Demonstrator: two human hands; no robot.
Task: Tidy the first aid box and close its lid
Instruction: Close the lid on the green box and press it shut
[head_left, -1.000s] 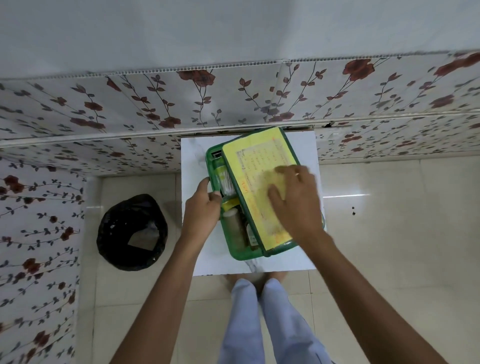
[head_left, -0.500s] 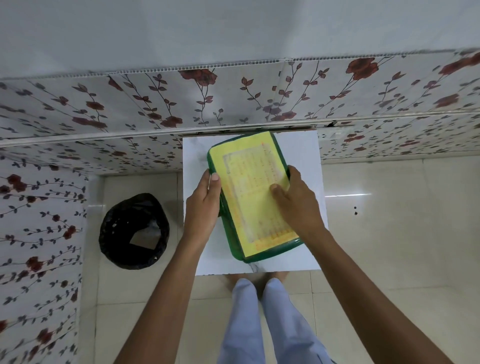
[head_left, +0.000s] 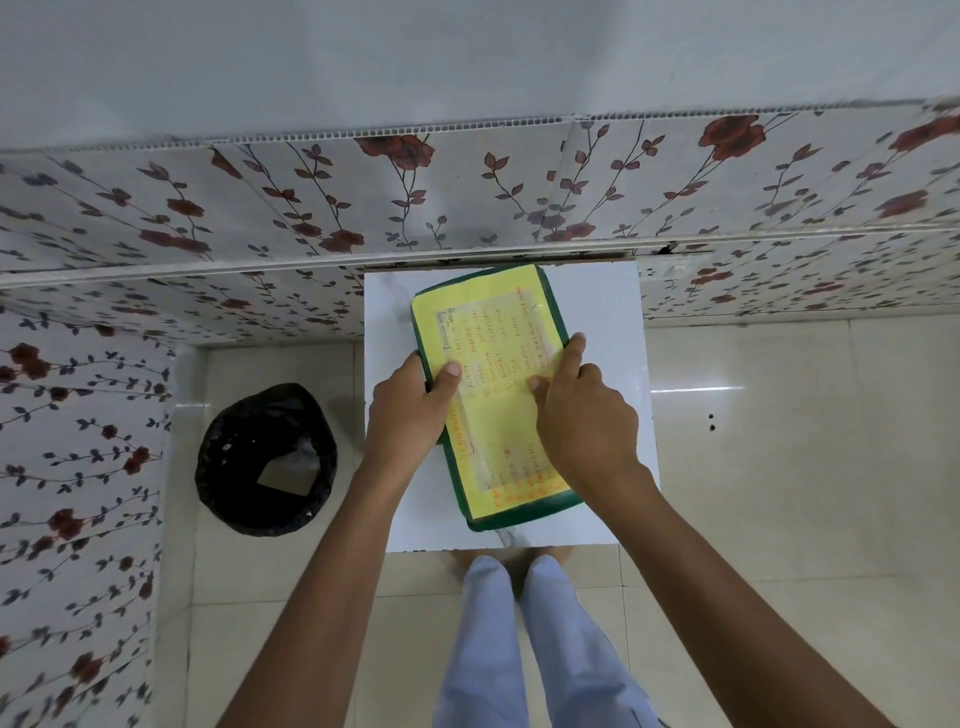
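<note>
The green first aid box (head_left: 519, 512) lies on a small white table (head_left: 608, 312), its lid down and covering the whole box. A yellow handwritten label (head_left: 488, 332) covers the lid. My left hand (head_left: 410, 410) grips the box's left edge, thumb on top of the lid. On the lid's right side rests my right hand (head_left: 582, 415), with the index finger stretched along the right edge and the thumb pressing on the label. The contents are hidden under the lid.
A black-lined waste bin (head_left: 267, 460) stands on the tiled floor left of the table. Flower-patterned wall panels (head_left: 467, 197) run behind the table and along the left. My legs in light blue trousers (head_left: 519, 649) stand at the table's near edge.
The lid came down from half-raised to flat on the box, hiding the bottles and packets inside. My left hand moved from the box rim onto the lid edge; my right hand slid toward the right edge.
</note>
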